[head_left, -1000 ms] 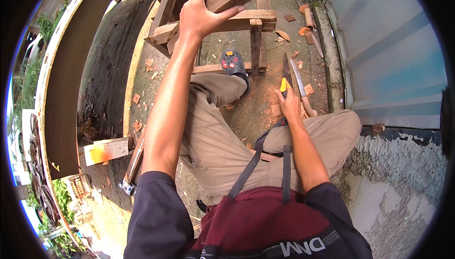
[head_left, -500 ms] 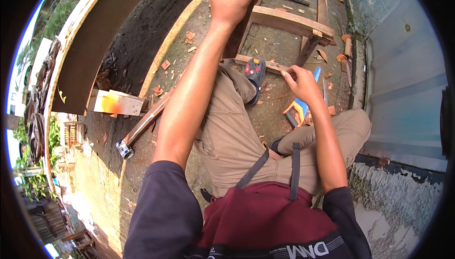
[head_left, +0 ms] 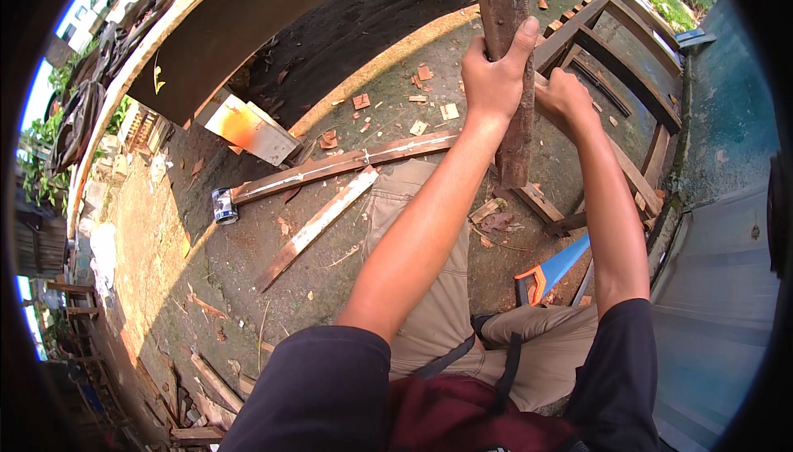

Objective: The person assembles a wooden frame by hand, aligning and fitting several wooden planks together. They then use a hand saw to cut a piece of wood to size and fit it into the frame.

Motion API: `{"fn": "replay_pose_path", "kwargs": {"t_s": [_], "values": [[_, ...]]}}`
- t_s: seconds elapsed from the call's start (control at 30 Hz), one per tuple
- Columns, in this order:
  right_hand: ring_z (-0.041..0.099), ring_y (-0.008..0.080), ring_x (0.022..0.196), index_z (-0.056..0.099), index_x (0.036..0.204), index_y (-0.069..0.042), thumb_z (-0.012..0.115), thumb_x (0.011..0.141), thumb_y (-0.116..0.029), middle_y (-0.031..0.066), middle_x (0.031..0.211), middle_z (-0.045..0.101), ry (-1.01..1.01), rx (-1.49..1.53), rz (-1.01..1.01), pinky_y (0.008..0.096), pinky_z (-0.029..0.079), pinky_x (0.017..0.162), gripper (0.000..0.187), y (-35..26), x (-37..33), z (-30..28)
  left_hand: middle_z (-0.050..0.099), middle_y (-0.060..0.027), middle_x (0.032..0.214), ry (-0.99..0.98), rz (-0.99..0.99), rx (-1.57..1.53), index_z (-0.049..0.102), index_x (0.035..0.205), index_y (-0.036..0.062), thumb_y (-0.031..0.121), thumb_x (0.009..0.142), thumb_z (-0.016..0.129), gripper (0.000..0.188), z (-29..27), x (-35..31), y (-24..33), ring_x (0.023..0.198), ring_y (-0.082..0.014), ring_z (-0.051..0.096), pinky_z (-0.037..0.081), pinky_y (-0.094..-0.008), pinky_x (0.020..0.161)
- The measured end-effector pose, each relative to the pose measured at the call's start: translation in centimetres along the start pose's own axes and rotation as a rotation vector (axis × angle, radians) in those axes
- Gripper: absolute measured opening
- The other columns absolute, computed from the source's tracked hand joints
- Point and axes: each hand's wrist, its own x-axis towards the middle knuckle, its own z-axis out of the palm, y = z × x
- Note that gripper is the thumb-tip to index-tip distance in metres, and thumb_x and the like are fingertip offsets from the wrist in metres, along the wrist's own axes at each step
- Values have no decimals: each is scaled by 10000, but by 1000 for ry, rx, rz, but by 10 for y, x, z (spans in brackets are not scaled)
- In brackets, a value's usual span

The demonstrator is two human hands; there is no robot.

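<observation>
My left hand (head_left: 496,80) is wrapped around a dark, rough wooden post (head_left: 505,6), its thumb up along the near face. The post stands almost upright, its top running out of view. Just right of it, my right hand (head_left: 568,101) is closed over a light rail of a wooden frame (head_left: 634,175). The fingers partly hide that rail. Whether the post is joined to the frame I cannot tell. Below my right forearm lies a handsaw (head_left: 555,270) with a blue blade and an orange and black handle.
A long timber (head_left: 330,167) lies on the ground at left, a can (head_left: 224,205) at its end. Nearby are a shorter wood strip (head_left: 318,225) and a board with an orange patch (head_left: 248,128). Wood chips litter the ground. A metal panel (head_left: 719,287) borders the right.
The view has shifted, and the frame appears farther right. My right hand has moved from a low wooden piece up to the frame's rail. My left hand still grips the post.
</observation>
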Motion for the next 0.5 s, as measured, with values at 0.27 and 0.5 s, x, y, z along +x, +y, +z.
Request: {"fn": "replay_pose_path", "kwargs": {"t_s": [0.27, 0.5], "values": [[689, 440, 1049, 713, 1055, 34, 655, 872, -537, 284, 1079, 713, -25, -95, -72, 510, 544, 922, 603, 23, 22, 34, 695, -142, 925, 102, -219, -210, 670, 992, -66, 614, 821, 778, 710, 12, -4, -9, 883, -202, 671, 532, -347, 822], [683, 464, 1031, 690, 1079, -26, 597, 916, -303, 284, 1073, 707, 157, 188, -109, 544, 537, 905, 335, 42, 12, 42, 623, -242, 1252, -24, -231, -5, 532, 1331, -141, 650, 840, 737, 953, 39, -15, -17, 1182, -267, 604, 446, -355, 1030]]}}
